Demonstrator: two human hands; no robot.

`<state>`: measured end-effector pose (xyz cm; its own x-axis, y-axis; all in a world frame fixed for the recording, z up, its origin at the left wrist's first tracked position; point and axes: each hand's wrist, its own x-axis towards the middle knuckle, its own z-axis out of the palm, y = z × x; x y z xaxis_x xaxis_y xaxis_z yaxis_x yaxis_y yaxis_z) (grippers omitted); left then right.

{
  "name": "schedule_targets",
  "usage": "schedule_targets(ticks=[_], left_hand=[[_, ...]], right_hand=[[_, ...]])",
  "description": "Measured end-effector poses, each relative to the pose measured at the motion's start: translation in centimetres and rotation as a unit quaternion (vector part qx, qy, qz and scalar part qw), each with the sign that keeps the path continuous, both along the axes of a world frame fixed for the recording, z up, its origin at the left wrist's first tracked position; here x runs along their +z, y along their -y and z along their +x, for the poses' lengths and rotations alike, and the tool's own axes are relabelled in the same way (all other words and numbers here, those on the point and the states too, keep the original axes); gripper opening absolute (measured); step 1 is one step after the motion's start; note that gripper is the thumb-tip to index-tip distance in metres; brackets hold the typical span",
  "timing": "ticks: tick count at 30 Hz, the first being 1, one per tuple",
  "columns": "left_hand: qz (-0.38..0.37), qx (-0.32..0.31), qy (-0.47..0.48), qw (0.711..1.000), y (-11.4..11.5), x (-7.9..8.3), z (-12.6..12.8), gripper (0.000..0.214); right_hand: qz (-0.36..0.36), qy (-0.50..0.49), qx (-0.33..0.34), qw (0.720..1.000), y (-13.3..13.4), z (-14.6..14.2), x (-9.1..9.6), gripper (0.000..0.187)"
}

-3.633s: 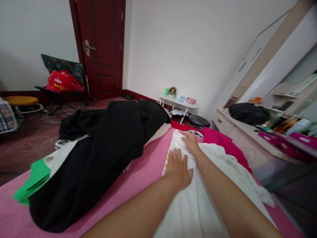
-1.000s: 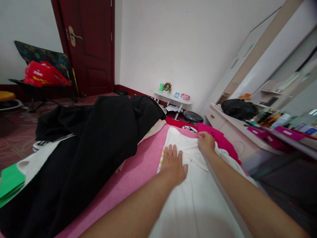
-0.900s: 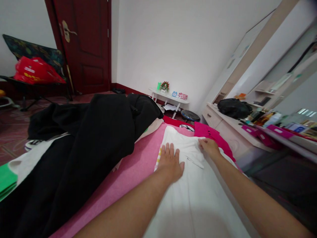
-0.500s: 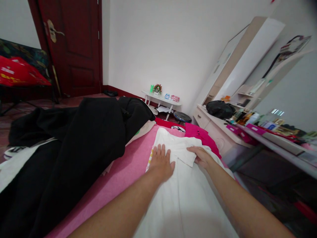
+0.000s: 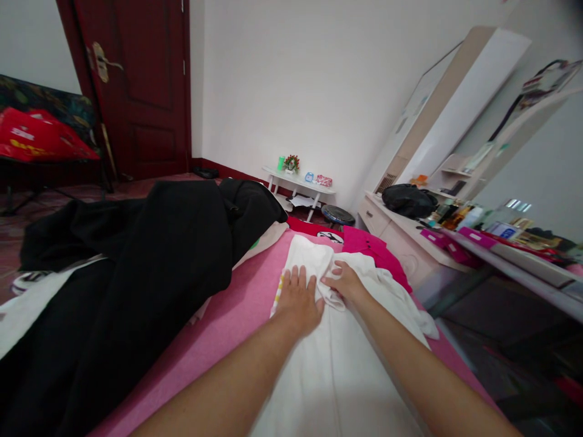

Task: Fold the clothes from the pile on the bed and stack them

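Note:
A white shirt [image 5: 337, 364] lies spread over the pink bedding, with its far part folded across itself. My left hand [image 5: 298, 298] rests flat on the left side of the shirt, fingers apart. Between the thumb and fingers of my right hand [image 5: 347, 282] is a flap of the shirt that looks like a sleeve [image 5: 332, 298], bunched close to my left thumb. A strip of yellow-and-white patterned cloth [image 5: 277, 294] shows at the shirt's left edge.
Black clothing [image 5: 177, 243] is heaped on the left of the pink bedding [image 5: 246, 297]. A bright pink garment [image 5: 371, 246] lies beyond the shirt. Along the right stands a dressing table [image 5: 392, 227] with bottles and a black bag [image 5: 409, 201]. A small white table [image 5: 298, 180] is against the wall.
My right hand has moved left, drawing the sleeve-like flap inward so that it bunches up near my left hand. The left hand stays flat in place.

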<state>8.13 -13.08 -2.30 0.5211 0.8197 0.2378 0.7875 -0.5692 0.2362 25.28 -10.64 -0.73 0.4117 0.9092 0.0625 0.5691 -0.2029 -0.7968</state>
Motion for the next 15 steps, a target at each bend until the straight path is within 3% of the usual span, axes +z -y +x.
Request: schedule_targets(ticks=[4,7,11,15], left_hand=[[-0.004,0.001,0.001,1.0,0.0,0.0,0.0,0.064],[-0.008,0.0,0.003,1.0,0.1,0.2,-0.1,0.064],[-0.016,0.002,0.0,1.0,0.1,0.4,-0.2,0.064],[-0.029,-0.004,-0.004,1.0,0.2,0.7,-0.3,0.064]], right_hand=[[-0.009,0.107,0.008,0.994,-0.3,0.4,-0.1,0.017],[0.004,0.172,-0.016,0.985,0.1,1.5,1.0,0.015],[0.014,0.313,-0.099,0.944,1.1,4.5,2.8,0.018],[0.008,0.34,-0.16,0.927,1.8,7.5,3.0,0.013]])
